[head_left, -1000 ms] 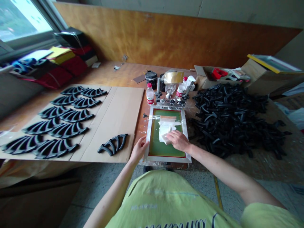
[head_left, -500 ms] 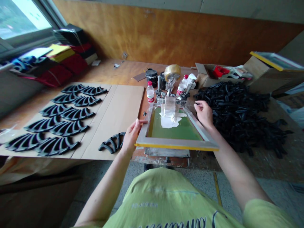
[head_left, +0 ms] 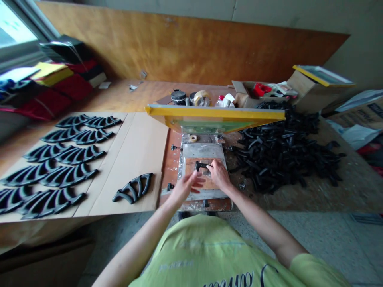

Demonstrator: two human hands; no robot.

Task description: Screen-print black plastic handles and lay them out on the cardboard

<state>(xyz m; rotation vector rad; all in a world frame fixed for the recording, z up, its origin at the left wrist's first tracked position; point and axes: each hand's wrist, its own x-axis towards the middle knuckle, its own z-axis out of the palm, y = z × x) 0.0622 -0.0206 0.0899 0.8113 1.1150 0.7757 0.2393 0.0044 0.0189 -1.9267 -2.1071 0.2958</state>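
Printing station seen from above. The right hand (head_left: pixel 220 175) rests on the plate (head_left: pixel 200 150) at centre, fingers curled down over the right end of a small black part (head_left: pixel 201 164); whether they grip it or only press on it cannot be told. The part lies flat on the brown middle of the plate, at 11 o'clock from that hand. The left hand (head_left: pixel 188 186), blurred, hovers over the plate's near left corner at 8 o'clock from the part, fingers stretched out and spread, holding nothing. The screen (head_left: pixel 214 113) stands tilted up at 12 o'clock, its yellow edge above the plate's far end. A heap (head_left: pixel 284 151) of black pieces fills the bench (head_left: pixel 125 93) at 3 o'clock. At 9 o'clock lies a cardboard sheet (head_left: pixel 146 143) bearing one loose fan-shaped piece (head_left: pixel 133 187) near the plate and, farther left, rows (head_left: pixel 56 163) of like pieces laid in pairs. Jars (head_left: pixel 178 97) stand behind the screen; boxes (head_left: pixel 317 85) sit at 2 o'clock.
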